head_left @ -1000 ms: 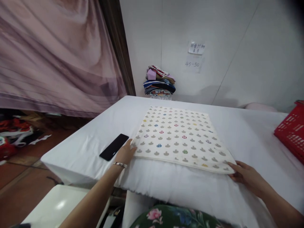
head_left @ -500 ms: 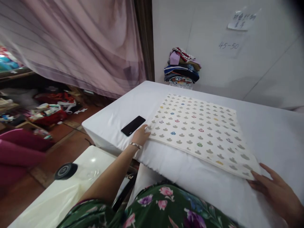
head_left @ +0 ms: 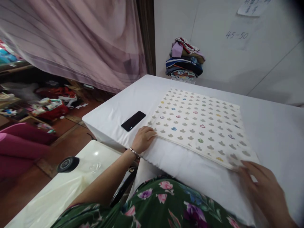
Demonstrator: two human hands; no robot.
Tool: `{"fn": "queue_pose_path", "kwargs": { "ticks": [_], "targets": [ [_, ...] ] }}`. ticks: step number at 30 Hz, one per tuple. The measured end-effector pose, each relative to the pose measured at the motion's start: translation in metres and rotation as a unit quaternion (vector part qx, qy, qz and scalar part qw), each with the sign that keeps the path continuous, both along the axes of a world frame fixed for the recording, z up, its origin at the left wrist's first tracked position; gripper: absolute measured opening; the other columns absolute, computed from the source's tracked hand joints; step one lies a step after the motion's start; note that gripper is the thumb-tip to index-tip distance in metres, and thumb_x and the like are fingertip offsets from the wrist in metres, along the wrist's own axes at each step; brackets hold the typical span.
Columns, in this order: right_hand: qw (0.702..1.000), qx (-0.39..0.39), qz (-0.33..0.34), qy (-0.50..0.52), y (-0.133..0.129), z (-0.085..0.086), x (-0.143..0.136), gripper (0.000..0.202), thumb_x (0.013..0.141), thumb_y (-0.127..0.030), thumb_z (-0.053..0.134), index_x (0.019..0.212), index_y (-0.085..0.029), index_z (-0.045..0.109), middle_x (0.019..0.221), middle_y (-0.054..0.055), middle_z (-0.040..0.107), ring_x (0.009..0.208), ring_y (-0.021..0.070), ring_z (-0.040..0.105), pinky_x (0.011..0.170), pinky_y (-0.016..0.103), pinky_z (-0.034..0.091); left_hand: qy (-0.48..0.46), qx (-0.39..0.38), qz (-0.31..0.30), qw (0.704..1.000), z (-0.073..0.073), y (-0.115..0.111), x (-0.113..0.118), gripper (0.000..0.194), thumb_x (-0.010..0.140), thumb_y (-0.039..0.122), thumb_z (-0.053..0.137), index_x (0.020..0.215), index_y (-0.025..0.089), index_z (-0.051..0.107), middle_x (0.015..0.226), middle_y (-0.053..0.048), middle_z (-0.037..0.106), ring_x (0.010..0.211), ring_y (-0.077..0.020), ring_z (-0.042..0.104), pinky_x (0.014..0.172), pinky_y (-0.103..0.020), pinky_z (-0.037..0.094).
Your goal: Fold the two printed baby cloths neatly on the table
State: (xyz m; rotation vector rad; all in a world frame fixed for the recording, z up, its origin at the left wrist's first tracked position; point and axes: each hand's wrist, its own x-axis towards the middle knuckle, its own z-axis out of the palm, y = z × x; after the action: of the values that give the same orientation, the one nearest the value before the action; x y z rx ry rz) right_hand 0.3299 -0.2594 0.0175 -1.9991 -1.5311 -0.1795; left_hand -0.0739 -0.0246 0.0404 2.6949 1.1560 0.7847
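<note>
A cream cloth [head_left: 190, 122] printed with grey shapes and a few coloured mushrooms lies flat on the white-covered table. At its near left corner, my left hand [head_left: 144, 138], with a bracelet at the wrist, has its fingers closed on the edge. My right hand [head_left: 264, 185] is partly blurred by motion; its fingers pinch the near edge toward the right corner. A black phone [head_left: 133, 121] lies just beyond my left hand, apart from the cloth.
The white table [head_left: 275, 133] meets a pale wall. A stack of folded clothes [head_left: 185, 61] stands at its far edge. To my left are a low white surface [head_left: 91, 150] with a black-lidded clear container [head_left: 68, 164], a pink curtain [head_left: 102, 41] and a red basket [head_left: 51, 109].
My right hand has slid left along the cloth's near edge from the corner. My left hand has shifted slightly, its fingers resting further over the edge. The view has tilted down a little.
</note>
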Motion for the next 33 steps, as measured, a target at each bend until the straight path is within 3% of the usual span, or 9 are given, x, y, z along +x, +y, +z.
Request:
{"fn": "queue_pose_path", "kwargs": {
  "ticks": [4,6,16,25,33],
  "targets": [
    [0.987,-0.029,0.131,-0.088,0.029,0.003,-0.014,0.029,0.084,-0.040,0.048,0.106,-0.025,0.060,0.108,0.010,0.059,0.099,0.0272,0.055,0.087,0.045,0.044,0.051,-0.004,-0.083,0.995,-0.004,-0.002,0.025,0.020,0.084,0.028,0.052,0.099,0.022,0.063,0.104,-0.006,0.061,0.100,-0.0200,0.050,0.087,-0.037,0.039],
    [0.981,-0.048,0.158,-0.100,0.038,0.001,-0.015,0.029,0.085,-0.039,0.048,0.106,-0.024,0.059,0.110,0.008,0.059,0.100,0.0258,0.054,0.087,0.044,0.044,0.059,-0.006,-0.101,0.993,-0.007,0.001,0.034,0.020,0.085,0.028,0.051,0.099,0.022,0.063,0.104,-0.006,0.061,0.100,-0.0203,0.050,0.088,-0.038,0.038],
    [0.975,-0.064,0.179,-0.113,0.041,-0.004,-0.021,0.028,0.086,-0.035,0.051,0.110,-0.023,0.059,0.116,0.009,0.057,0.107,0.0242,0.051,0.089,0.041,0.043,0.076,-0.001,-0.130,0.989,-0.007,0.005,0.043,0.021,0.088,0.026,0.044,0.098,0.021,0.063,0.099,-0.006,0.062,0.093,-0.0188,0.051,0.083,-0.035,0.040],
    [0.957,-0.078,0.252,-0.118,0.081,0.006,-0.056,0.026,0.087,-0.031,0.048,0.109,-0.022,0.059,0.115,0.010,0.056,0.105,0.0243,0.050,0.087,0.042,0.043,0.091,-0.015,-0.183,0.979,-0.009,0.001,0.086,0.018,0.087,0.027,0.048,0.096,0.020,0.062,0.096,-0.005,0.061,0.091,-0.0180,0.051,0.081,-0.033,0.038],
    [0.972,-0.046,0.227,-0.043,0.084,0.004,-0.067,0.024,0.089,-0.026,0.045,0.105,-0.021,0.062,0.101,0.009,0.059,0.094,0.0218,0.053,0.081,0.038,0.046,0.072,-0.017,-0.175,0.982,-0.011,0.000,0.084,0.023,0.089,0.027,0.042,0.096,0.020,0.062,0.093,-0.005,0.061,0.089,-0.0168,0.051,0.078,-0.031,0.038]
  ]
}}
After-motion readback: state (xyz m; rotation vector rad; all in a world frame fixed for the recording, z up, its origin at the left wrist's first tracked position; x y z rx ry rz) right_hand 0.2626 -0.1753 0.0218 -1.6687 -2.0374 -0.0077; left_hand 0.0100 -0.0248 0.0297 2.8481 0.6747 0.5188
